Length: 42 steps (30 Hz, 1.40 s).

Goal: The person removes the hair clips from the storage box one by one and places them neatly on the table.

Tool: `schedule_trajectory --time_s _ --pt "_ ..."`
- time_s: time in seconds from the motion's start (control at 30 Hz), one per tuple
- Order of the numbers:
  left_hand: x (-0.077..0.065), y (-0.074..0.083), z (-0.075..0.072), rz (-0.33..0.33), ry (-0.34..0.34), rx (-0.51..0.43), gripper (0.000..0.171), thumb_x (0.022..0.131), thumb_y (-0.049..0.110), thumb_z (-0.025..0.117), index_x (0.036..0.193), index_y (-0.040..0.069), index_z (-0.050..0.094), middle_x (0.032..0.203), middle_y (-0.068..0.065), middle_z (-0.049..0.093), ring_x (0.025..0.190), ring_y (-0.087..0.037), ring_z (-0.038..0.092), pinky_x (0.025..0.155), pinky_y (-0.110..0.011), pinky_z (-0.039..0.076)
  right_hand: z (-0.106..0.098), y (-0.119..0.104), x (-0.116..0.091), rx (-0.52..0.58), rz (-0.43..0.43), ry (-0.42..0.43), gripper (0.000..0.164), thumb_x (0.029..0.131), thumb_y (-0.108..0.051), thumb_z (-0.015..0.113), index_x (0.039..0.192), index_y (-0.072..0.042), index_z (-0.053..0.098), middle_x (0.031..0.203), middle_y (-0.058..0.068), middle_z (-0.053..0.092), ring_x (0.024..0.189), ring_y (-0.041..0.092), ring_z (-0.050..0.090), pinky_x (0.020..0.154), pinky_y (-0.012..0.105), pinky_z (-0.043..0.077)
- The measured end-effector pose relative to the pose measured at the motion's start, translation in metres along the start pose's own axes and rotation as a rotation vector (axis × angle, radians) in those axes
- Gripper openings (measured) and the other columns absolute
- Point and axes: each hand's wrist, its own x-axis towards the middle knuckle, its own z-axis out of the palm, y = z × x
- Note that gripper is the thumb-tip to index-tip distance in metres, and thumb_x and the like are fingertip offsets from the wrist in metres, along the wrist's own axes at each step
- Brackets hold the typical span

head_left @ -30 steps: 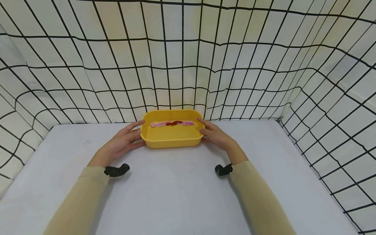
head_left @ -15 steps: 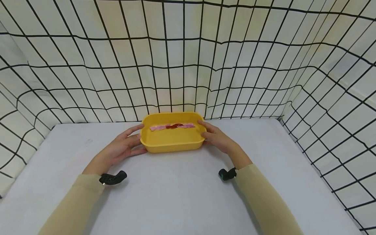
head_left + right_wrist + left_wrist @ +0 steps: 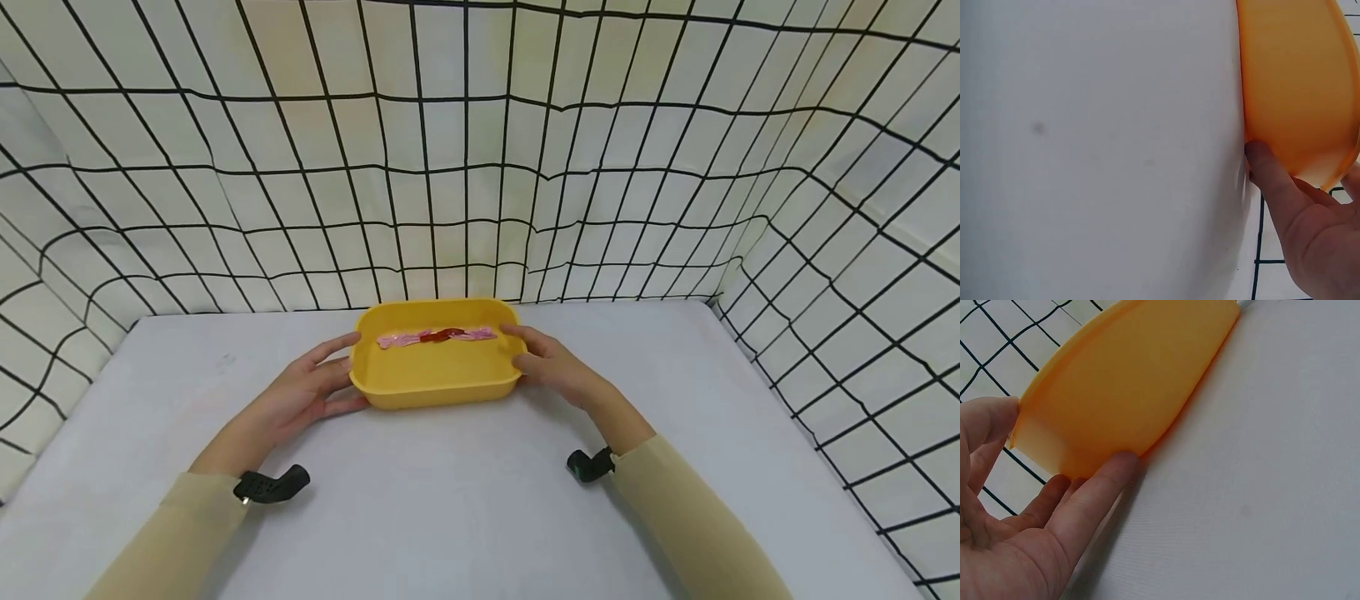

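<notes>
A yellow rectangular plastic tray (image 3: 438, 373) with rounded corners sits on the table in the head view. Inside it, near the far wall, lies a long, narrow shiny item (image 3: 442, 335), red in the middle and pink at both ends; its kind is unclear. My left hand (image 3: 303, 393) holds the tray's left end, fingertips against rim and side. At the opposite end my right hand (image 3: 558, 371) grips the rim. In the left wrist view the thumb (image 3: 1100, 494) touches the tray's lower edge. The right thumb (image 3: 1272, 175) also presses low on the tray's side.
A white cloth-covered table (image 3: 442, 500) spreads around the tray. Black grid netting (image 3: 465, 167) over white sheeting stands along the back and both sides. Black wrist-worn devices (image 3: 272, 485) sit at both sleeve cuffs.
Both hands have drawn the tray toward the person, away from the back netting. The pink and red item has moved along inside it. The hold at both ends stays the same.
</notes>
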Motion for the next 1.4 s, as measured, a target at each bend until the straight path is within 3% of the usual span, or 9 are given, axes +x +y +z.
schedule_trajectory --time_s 0.33,0.67,1.17,1.4 --pt "-0.015 -0.007 0.004 0.006 -0.027 -0.005 0.062 0.105 0.019 0.052 0.159 0.02 0.021 0.159 -0.02 0.025 0.118 -0.017 0.062 0.098 -0.049 0.051 -0.001 0.005 -0.016 -0.054 -0.006 -0.023 0.054 0.095 -0.019 0.059 0.147 -0.027 0.047 0.159 -0.002 0.032 0.134 0.027 0.046 0.108 0.044 0.046" --pt "-0.031 -0.015 0.015 0.029 -0.029 0.044 0.057 0.104 0.016 0.053 0.154 0.011 0.025 0.156 -0.022 0.025 0.117 -0.022 0.062 0.095 -0.052 0.053 0.0 0.007 -0.039 -0.082 -0.025 -0.07 0.052 0.096 -0.022 0.06 0.146 -0.026 0.048 0.156 0.001 0.035 0.128 0.03 0.053 0.102 0.04 0.051" --pt "-0.053 -0.019 0.023 0.046 -0.006 0.284 0.049 0.102 0.02 0.058 0.143 0.006 0.035 0.155 -0.026 0.024 0.126 -0.041 0.052 0.089 -0.051 0.057 -0.003 0.004 -0.06 -0.154 -0.05 -0.166 0.046 0.097 -0.024 0.064 0.141 -0.021 0.052 0.152 0.004 0.041 0.115 0.023 0.063 0.099 0.042 0.052" --pt "-0.058 -0.018 0.027 0.082 -0.016 0.33 0.043 0.101 0.012 0.055 0.138 0.001 0.035 0.153 -0.026 0.025 0.131 -0.047 0.043 0.088 -0.048 0.058 -0.004 0.005 -0.065 -0.193 -0.044 -0.183 0.045 0.097 -0.027 0.065 0.14 -0.022 0.053 0.148 0.001 0.046 0.11 0.021 0.064 0.095 0.043 0.052"
